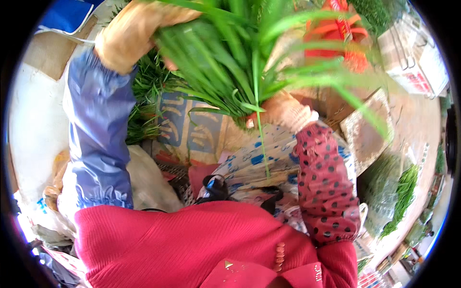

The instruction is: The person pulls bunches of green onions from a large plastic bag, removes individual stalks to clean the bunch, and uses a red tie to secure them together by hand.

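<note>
A large bunch of long flat green leaves, like garlic chives, is held up in front of me and fans out towards the top and right, partly blurred. My right hand, in a pale glove below a red dotted sleeve, is closed around the lower, gathered end. One thin leaf dangles beneath it. My left hand, in a tan glove above a shiny blue sleeve cover, grips the bunch's left side; its fingers are mostly hidden behind the leaves and smeared.
More greens lie beyond my left forearm, beside printed cardboard. White-and-blue plastic sheeting covers the area before my lap. At right are a flat board, a white box and bagged greens. A red bag sits at far right.
</note>
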Tool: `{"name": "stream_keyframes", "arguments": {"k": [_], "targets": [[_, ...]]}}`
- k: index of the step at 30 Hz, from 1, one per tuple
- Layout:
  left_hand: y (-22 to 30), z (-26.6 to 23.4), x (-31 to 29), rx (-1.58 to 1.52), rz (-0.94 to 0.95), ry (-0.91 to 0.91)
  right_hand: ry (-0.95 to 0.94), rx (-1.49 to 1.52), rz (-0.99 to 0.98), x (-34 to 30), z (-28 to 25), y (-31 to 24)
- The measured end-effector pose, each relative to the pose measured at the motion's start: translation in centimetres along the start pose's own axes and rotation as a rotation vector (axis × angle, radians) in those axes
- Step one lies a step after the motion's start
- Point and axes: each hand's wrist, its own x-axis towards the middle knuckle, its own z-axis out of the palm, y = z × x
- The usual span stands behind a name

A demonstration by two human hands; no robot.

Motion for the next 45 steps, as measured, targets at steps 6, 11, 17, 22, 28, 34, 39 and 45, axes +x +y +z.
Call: {"name": "stream_keyframes", "arguments": {"k": [6,11,17,22,28,34,39,45], "targets": [[-1.3,-5.2,15.9,-1.207,-0.694,-0.873,0.251,0.913,-0.367,-2.1,-2.0,1.4],[4.2,-0.4,15.5,-0.986,-0.788,-0.392,0.682,0.628,-0.434,-3.9,-6.9,-4.9],[4.3,6.5,7.3,-0.922,-0.747,-0.522,0.811,-0.192,-0.442,-0.5,-1.0,-1.0],[7.9,15.1,-2.8,-0.93,-0.992,-0.363,0.292,-0.09,-0.196,4.6,3.2,-0.8],[10.0,15.7,-11.7,-1.27,-1.724,0.26,0.253,-0.148,-0.028,5.5,1.6,-6.4],[7.5,13.1,-21.9,-1.065,-2.065,0.448,0.361,-0.032,-0.102,0.8,-1.6,0.9],[1.4,15.3,-33.6,-0.91,-2.294,0.093,0.476,-0.117,-0.034,-6.9,-3.5,5.5],[-0.2,16.5,-38.5,-0.592,-2.242,-0.226,0.524,0.293,0.313,-15.8,-4.4,10.1]]}}
